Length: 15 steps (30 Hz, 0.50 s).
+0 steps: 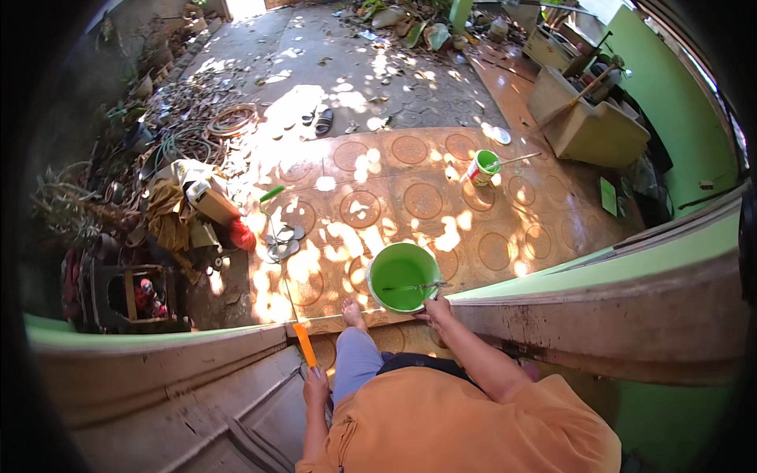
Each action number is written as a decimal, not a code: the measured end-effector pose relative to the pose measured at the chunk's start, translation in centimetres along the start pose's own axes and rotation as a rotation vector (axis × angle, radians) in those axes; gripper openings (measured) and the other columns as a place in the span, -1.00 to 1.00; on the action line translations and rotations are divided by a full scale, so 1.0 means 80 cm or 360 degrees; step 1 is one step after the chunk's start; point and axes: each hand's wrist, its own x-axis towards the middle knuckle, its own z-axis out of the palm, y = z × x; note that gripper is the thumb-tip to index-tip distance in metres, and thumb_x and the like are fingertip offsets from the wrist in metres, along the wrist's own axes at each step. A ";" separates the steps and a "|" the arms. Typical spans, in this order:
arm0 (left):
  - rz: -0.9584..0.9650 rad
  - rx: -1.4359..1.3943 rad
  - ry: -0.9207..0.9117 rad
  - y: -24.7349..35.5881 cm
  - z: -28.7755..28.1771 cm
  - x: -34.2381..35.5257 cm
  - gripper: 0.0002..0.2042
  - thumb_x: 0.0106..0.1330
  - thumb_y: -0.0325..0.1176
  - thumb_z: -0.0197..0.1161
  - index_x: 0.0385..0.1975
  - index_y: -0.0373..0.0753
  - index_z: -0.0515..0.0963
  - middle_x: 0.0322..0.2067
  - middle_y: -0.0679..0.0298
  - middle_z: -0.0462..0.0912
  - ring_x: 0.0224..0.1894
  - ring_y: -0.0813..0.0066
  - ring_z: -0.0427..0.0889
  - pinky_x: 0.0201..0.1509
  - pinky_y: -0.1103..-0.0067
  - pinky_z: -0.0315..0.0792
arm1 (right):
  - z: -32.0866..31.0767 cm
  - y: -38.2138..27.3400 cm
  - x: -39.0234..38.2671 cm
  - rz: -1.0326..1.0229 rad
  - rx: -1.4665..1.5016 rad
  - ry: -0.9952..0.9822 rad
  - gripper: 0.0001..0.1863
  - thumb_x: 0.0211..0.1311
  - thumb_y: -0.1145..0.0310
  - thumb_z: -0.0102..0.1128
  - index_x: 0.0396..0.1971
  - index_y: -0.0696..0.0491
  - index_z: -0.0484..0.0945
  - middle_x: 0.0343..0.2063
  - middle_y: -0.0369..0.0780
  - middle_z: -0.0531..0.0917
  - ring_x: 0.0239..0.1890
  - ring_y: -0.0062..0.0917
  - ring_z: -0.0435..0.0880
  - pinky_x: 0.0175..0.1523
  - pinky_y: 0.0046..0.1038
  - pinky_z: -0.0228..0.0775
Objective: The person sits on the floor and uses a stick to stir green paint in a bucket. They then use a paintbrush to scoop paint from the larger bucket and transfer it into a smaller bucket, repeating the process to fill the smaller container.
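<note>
My right hand [435, 310] is closed on the near right rim of a white bucket [372, 277] that has green paint [402, 280] inside. Across the bucket's mouth lies a thin, paint-smeared stick or brush handle [422, 286], its lower part in the paint. On the left, my left hand [316, 386] is wrapped around the lower end of a long, flat orange tool [305, 344] that points up and away. A silvery part shows just above the fingers; the tool's exact kind cannot be made out. My bare foot [353, 314] is just left of the bucket.
Wooden door frames [599, 315] flank me. Sunlit patterned tiles [418, 201] lie ahead, with a small paint pail [482, 167] holding a stick, a green-handled tool [272, 193] and grey slippers [282, 240]. Clutter and a hose coil [233, 120] are left; a beige tub [587, 118] stands right.
</note>
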 end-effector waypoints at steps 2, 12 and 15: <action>0.0017 0.0063 -0.0037 -0.013 -0.011 -0.006 -0.56 0.41 0.02 0.03 0.02 -0.24 0.36 -0.22 -0.15 0.67 -0.21 -0.04 0.71 -0.10 0.15 0.53 | -0.025 0.016 -0.026 0.0128 0.0082 0.0089 -0.59 0.26 0.52 0.07 0.11 0.30 0.33 -0.12 0.10 0.62 -0.23 -0.14 0.76 -0.25 -0.20 0.76; 0.0620 0.0195 -0.0047 0.169 -0.122 0.362 -0.61 0.43 -0.09 0.03 -0.06 -0.36 0.30 -0.53 -0.02 0.62 -0.65 0.14 0.66 -0.52 0.31 0.55 | 0.036 -0.260 0.138 -0.0008 0.0415 0.0406 -0.67 0.27 0.59 -0.09 0.02 0.39 0.35 -0.18 0.10 0.65 -0.26 -0.10 0.76 -0.26 -0.21 0.76; 0.0075 0.0034 -0.0318 0.279 -0.151 0.397 -0.59 0.42 -0.08 0.05 0.00 -0.35 0.34 -0.41 -0.11 0.66 -0.35 -0.02 0.72 -0.26 0.20 0.58 | 0.024 -0.291 0.187 -0.0058 0.0636 0.0449 -0.68 0.31 0.56 -0.12 0.02 0.37 0.36 -0.18 0.10 0.65 -0.28 -0.11 0.76 -0.29 -0.21 0.76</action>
